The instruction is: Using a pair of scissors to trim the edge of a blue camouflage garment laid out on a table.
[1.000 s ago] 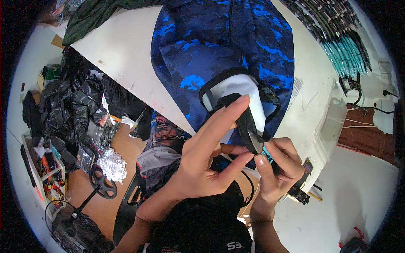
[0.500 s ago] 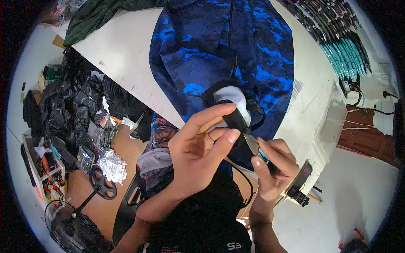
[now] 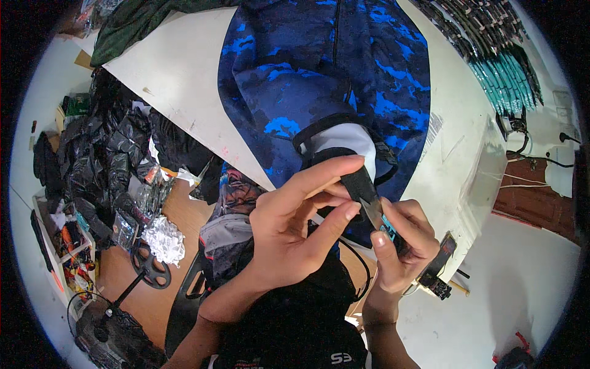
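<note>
A blue camouflage garment (image 3: 326, 61) lies on the white table, its black-edged opening showing a white lining (image 3: 350, 138). My left hand (image 3: 298, 234) is below that opening, fingers curled around a black fabric strip (image 3: 357, 183), index finger across the strip's upper part and thumb beside its edge. My right hand (image 3: 405, 249) grips a small cutting tool with a teal-and-black handle (image 3: 388, 226); its metal blade (image 3: 373, 209) rests at the lower part of the strip, between my two hands.
The white table (image 3: 153, 80) has a dark green cloth (image 3: 132, 27) top left and stacked bagged items (image 3: 498, 80) top right. Black plastic packages (image 3: 110, 154), crumpled white paper (image 3: 161, 240) and a cluttered rack (image 3: 74, 258) are at left. A phone-like device (image 3: 439, 255) sits by the right edge.
Both hands first lowered slightly, my left leftward, then shifted a little right again over the last half second. The blade stays against the strip; the garment's opening has shifted slightly with them.
</note>
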Available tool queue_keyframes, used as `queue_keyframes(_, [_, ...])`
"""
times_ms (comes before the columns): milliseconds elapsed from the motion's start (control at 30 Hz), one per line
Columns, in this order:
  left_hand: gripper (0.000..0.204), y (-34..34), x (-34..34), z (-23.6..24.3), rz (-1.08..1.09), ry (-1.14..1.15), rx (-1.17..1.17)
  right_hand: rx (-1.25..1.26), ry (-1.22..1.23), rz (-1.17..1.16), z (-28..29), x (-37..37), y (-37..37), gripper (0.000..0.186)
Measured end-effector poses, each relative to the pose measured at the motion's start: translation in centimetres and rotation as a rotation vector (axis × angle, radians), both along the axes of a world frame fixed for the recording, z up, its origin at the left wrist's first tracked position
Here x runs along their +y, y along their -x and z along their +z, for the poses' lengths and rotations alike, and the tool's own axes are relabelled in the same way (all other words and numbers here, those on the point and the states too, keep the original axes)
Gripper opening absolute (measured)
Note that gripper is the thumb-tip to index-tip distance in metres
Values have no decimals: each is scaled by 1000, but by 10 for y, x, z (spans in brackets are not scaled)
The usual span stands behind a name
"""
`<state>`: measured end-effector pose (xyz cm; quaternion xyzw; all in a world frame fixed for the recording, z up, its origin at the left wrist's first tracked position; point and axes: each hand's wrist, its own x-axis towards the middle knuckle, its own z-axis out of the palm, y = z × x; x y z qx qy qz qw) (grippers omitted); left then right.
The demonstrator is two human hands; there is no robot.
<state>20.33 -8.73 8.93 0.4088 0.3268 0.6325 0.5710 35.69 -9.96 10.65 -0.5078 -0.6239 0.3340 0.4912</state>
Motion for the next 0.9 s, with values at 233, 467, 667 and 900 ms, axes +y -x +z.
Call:
queue_keyframes(233, [41, 0, 1, 3, 41, -74, 82, -2, 3, -11, 2, -1, 2, 34])
queue_keyframes(467, [44, 0, 1, 3, 30, -50, 55, -3, 10, -31, 2, -3, 0, 34])
queue_keyframes(667, [46, 3, 0, 3, 5, -37, 74, -6, 3, -15, 3, -2, 0, 36])
queue_keyframes(900, [48, -2, 0, 1, 52, -113, 145, -15, 12, -28, 6, 0, 4, 38])
